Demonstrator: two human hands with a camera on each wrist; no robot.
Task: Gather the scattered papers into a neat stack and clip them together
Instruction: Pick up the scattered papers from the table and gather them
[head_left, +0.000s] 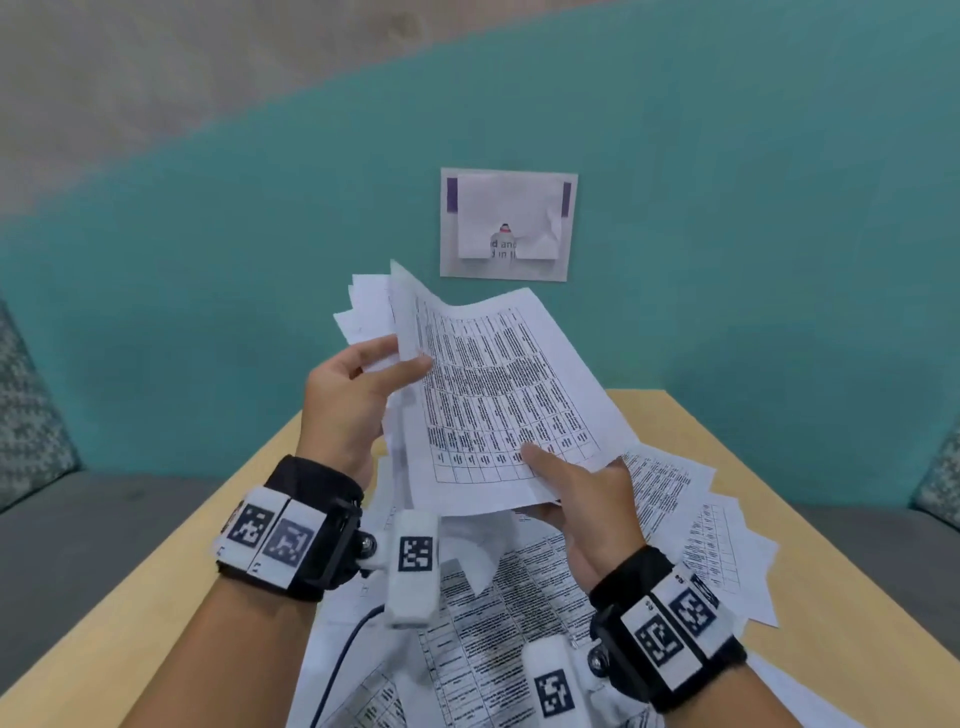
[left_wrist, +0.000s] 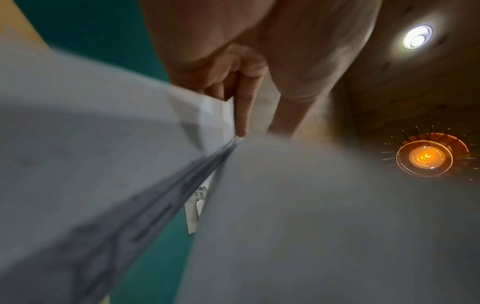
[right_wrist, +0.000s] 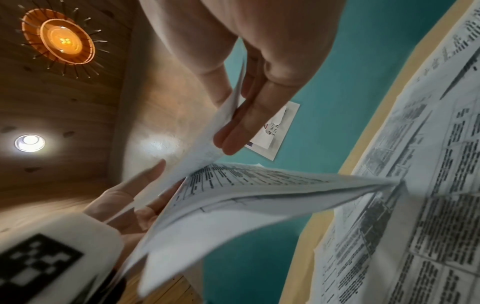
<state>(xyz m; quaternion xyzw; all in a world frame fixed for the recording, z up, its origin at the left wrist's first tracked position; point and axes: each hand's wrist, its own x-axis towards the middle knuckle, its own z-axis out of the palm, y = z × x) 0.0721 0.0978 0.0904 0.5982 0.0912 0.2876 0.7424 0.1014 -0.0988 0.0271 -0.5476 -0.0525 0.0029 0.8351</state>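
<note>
A bundle of printed table sheets (head_left: 498, 395) is lifted above the wooden table (head_left: 779, 467). My left hand (head_left: 395, 364) grips the bundle's left edge, thumb on the front and fingers behind. My right hand (head_left: 550, 475) pinches the front sheet's lower edge, thumb on top and fingers underneath. More printed sheets (head_left: 670, 499) lie scattered and overlapping on the table under both hands. In the right wrist view the right fingers (right_wrist: 249, 115) pinch a sheet (right_wrist: 259, 191), with the left hand (right_wrist: 124, 197) behind. The left wrist view is blurred with paper (left_wrist: 78, 144) below curled fingers (left_wrist: 241, 111). No clip is in view.
A teal wall stands just behind the table, with a paper notice (head_left: 506, 223) taped on it. Grey cushioned seats (head_left: 78, 519) flank the table on both sides. A dark cable (head_left: 343, 654) runs from the left wrist camera over the papers.
</note>
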